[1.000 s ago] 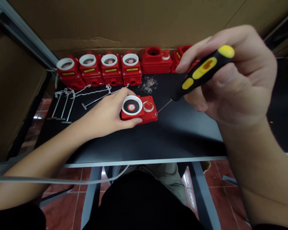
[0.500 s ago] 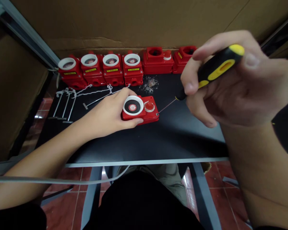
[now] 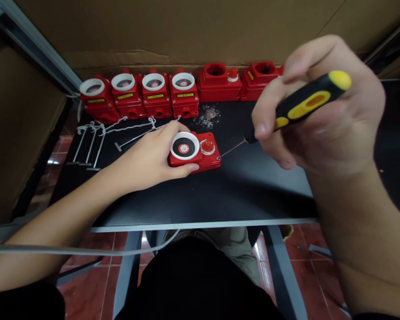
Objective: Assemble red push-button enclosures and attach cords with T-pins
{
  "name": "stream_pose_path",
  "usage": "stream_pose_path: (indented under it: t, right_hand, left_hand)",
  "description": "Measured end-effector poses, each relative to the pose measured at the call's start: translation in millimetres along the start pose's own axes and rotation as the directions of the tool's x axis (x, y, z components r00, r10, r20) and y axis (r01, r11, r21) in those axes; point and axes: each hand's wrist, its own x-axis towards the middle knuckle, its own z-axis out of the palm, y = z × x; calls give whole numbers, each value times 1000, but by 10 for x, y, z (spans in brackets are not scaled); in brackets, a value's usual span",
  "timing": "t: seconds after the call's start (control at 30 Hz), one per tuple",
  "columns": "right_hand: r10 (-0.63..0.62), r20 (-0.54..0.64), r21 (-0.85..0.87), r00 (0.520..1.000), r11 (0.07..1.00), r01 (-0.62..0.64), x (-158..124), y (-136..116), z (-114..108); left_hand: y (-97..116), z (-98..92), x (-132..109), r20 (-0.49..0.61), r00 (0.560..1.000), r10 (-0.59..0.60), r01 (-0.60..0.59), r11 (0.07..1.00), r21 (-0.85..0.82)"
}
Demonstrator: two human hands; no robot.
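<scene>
On the black tabletop lies a red box [image 3: 209,164] with a white-ringed round window and a small red knob. My left hand [image 3: 160,155] grips its left end, the thumb along the near side. In my right hand [image 3: 333,115] is a black and yellow screwdriver [image 3: 306,104], its handle held between thumb and fingers. The thin shaft slants down to the left, and its tip touches the screw at the box's near right corner.
Several similar red boxes [image 3: 155,95] with white rings stand along the cardboard back wall. Two red boxes [image 3: 220,86] without rings stand to their right. Small hammers [image 3: 91,149] on white cords lie at the left. Pale shavings [image 3: 209,115] are scattered behind the held box.
My right hand has shifted and turned slightly around the screwdriver, whose handle end now sits a little lower and farther right. The tip stays at the screw; my left hand and the box stay put.
</scene>
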Motion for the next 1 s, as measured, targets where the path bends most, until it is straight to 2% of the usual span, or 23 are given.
stream_pose_path:
  t: [0.13, 0.33, 0.6, 0.77, 1.0]
  right_hand:
    - [83, 8, 44, 997, 996, -83, 1, 7, 8]
    - [-58, -47, -23, 997, 998, 57, -69, 48, 0]
    - [-19, -52, -19, 998, 1000, 18, -26, -8, 23]
    - [89, -35, -19, 995, 996, -90, -35, -40, 24]
    - [-18, -86, -139, 996, 990, 6, -79, 10, -12]
  left_hand:
    - [-4, -4, -5, -5, 1000, 14, -14, 1000, -2]
    - [-2, -12, -4, 2, 1000, -10, 10, 1000, 2]
    - [13, -14, 1, 13, 1000, -20, 20, 1000, 14]
    - [-1, -12, -8, 16, 1000, -13, 13, 1000, 0]
    - [6, -15, -13, 6, 1000, 2, -2, 1000, -4]
